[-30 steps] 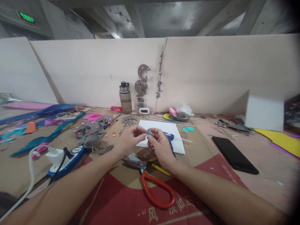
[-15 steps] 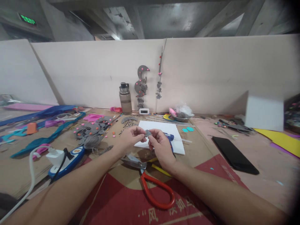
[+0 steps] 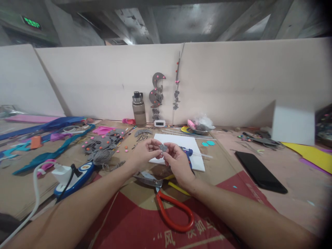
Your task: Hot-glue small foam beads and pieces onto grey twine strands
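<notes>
Both the left hand (image 3: 144,155) and the right hand (image 3: 177,164) pinched a small grey cutout (image 3: 163,148) between their fingertips, above the white sheet (image 3: 181,143) on the desk (image 3: 228,152), beyond red-handled scissors (image 3: 166,200).

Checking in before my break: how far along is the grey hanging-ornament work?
Done: two grey hanging pieces lean on the back wall. In hand: left hand and right hand pinch one small grey cutout together. Left: a pile of grey cutouts and pink dots lies loose on the table.
</notes>
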